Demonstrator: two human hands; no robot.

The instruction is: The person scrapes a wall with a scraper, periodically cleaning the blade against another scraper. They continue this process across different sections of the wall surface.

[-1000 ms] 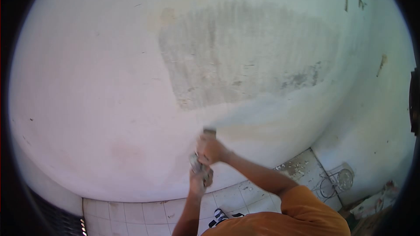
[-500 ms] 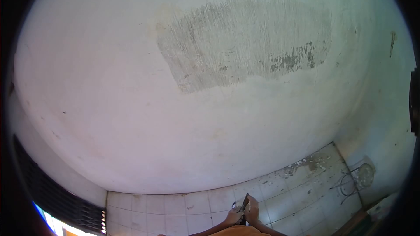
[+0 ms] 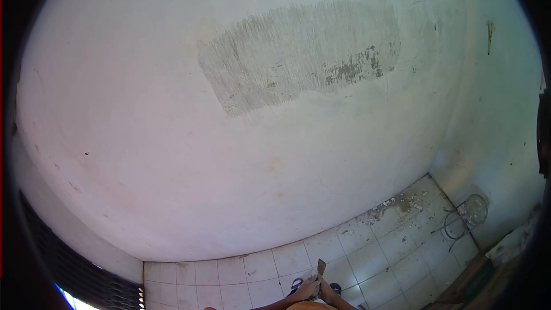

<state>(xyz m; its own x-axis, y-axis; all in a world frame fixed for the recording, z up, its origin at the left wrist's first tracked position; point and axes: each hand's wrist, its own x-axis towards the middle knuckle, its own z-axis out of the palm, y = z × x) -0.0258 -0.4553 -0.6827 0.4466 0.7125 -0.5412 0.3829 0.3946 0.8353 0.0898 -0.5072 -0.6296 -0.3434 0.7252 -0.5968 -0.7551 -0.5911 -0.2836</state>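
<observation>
At the bottom of the view, my left hand (image 3: 310,288) and my right hand (image 3: 325,291) are closed together low in front of my body. Between them a scraper (image 3: 321,266) sticks up, its flat brownish blade pointing away from me toward the wall. Its handle is hidden in the fingers, which are small and hard to separate. Beyond the hands rises a white wall (image 3: 189,189) with a large grey scraped patch (image 3: 298,51), rough with streaks and darker near its lower right.
Pale floor tiles (image 3: 261,265) run along the wall. Flaked debris (image 3: 396,202) lies near the right corner, beside a wire-framed round object (image 3: 474,210) and a loose cable (image 3: 453,227). Dark slatted grille (image 3: 74,258) stands at lower left. My sandalled feet (image 3: 336,289) show beside the hands.
My view has turned to the right, so the patch and corner sit further left. The hands have drawn closer together and lower, and the scraper's blade now shows its flat face.
</observation>
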